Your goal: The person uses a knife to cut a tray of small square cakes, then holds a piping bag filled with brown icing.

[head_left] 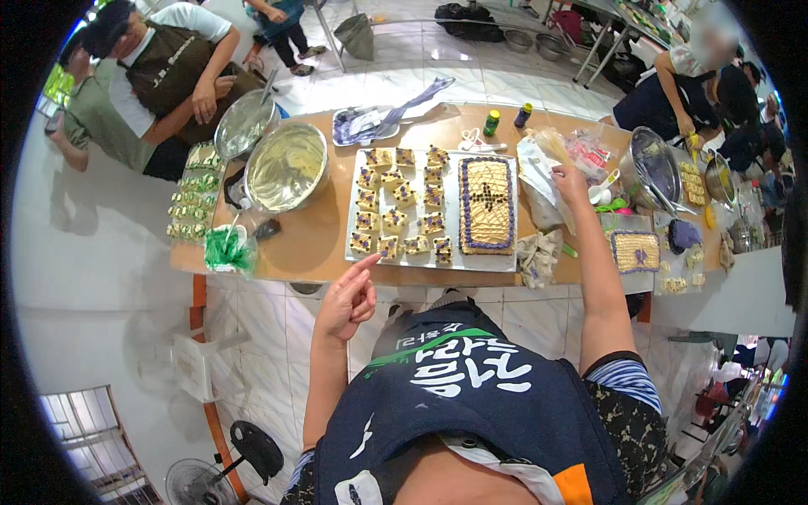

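My left hand (348,300) is raised at the table's front edge, its index finger extended and the other fingers curled, with nothing visible in it. The fingertip appears beside a small cake square (387,247) with purple and dark dots. Several such squares sit in columns on a white board (407,246). To their right lies a rectangular cake (485,218) with tan icing, a purple piped border and a dark cross-like pattern. My right hand (570,185) reaches over a plastic bag (544,205), near a tan piping bag (555,148); its grip is unclear.
A metal bowl of pale cream (287,167) and a second bowl (245,129) stand left. A purple-smeared tray (366,129) and small bottles (492,123) lie behind. Rightward are a crumpled cloth (540,259), a large bowl (653,167) and another cake (635,251). People stand nearby.
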`<move>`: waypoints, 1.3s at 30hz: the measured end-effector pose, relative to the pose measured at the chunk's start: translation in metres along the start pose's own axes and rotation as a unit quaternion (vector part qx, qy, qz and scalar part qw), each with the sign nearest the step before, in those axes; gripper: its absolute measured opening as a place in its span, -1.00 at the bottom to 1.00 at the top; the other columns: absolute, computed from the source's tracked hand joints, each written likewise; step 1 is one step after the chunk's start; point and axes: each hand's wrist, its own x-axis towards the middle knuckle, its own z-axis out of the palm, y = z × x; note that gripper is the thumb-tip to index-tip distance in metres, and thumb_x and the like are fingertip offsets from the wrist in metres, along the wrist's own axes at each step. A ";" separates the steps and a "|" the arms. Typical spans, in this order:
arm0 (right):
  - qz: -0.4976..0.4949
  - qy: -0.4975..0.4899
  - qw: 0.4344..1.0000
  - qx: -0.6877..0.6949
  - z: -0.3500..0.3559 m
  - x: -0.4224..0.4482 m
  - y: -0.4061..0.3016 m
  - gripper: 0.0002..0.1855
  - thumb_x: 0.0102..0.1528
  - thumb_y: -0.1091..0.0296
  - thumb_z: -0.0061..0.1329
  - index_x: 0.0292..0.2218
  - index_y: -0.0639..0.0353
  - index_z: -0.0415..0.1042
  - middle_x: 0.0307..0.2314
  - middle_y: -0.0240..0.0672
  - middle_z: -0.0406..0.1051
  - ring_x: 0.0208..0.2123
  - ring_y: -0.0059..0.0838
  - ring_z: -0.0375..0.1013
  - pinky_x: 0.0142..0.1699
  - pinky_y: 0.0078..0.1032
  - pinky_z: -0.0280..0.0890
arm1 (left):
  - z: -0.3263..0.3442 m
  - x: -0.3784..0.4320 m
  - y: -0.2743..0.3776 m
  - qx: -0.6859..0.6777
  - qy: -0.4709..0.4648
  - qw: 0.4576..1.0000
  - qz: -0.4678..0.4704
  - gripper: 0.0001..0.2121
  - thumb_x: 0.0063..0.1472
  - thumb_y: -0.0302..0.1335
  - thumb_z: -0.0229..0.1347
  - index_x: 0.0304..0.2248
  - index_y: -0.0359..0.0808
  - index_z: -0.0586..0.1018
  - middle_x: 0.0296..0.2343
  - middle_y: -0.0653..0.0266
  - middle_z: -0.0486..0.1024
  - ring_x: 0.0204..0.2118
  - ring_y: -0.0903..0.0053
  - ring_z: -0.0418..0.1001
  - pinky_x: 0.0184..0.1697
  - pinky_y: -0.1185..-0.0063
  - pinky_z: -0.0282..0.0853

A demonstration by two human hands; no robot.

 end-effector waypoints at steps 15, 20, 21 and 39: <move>-0.067 0.155 0.980 -0.110 0.024 -0.017 -0.038 -0.75 -0.12 0.43 -0.23 -0.39 -0.05 0.45 -0.45 -0.25 0.35 -0.27 -0.30 0.27 -0.19 -0.25 0.13 | 0.016 0.011 0.003 0.066 0.009 0.998 -0.014 -0.68 0.17 -0.45 -0.25 -0.07 -0.35 0.19 -0.76 0.38 0.27 -0.88 0.84 -0.10 -0.84 0.81 -0.18; -0.123 0.165 0.976 -0.076 0.018 -0.047 -0.038 -0.79 -0.13 0.43 -0.18 -0.40 -0.02 0.44 -0.50 -0.28 0.33 -0.34 -0.30 0.26 -0.24 -0.33 0.15 | 0.018 0.016 0.002 0.069 0.003 0.997 -0.021 -0.67 0.17 -0.46 -0.25 -0.06 -0.35 0.18 -0.76 0.39 0.26 -0.87 0.84 -0.08 -0.84 0.82 -0.17; -0.119 0.164 0.977 -0.065 0.017 -0.057 -0.040 -0.81 -0.13 0.41 -0.15 -0.41 -0.01 0.44 -0.51 -0.30 0.32 -0.34 -0.30 0.25 -0.26 -0.34 0.15 | 0.019 0.017 0.002 0.069 0.003 0.997 -0.023 -0.67 0.17 -0.46 -0.25 -0.06 -0.35 0.18 -0.76 0.39 0.26 -0.87 0.84 -0.08 -0.84 0.82 -0.17; -0.019 0.148 0.988 -0.050 0.003 0.028 -0.001 -0.80 -0.15 0.39 -0.14 -0.40 0.08 0.44 -0.42 -0.15 0.38 -0.26 -0.19 0.28 -0.15 -0.32 0.17 | 0.029 0.023 -0.004 0.039 -0.010 0.999 -0.033 -0.69 0.17 -0.46 -0.22 -0.07 -0.30 0.22 -0.75 0.36 0.28 -0.88 0.83 -0.08 -0.85 0.82 -0.17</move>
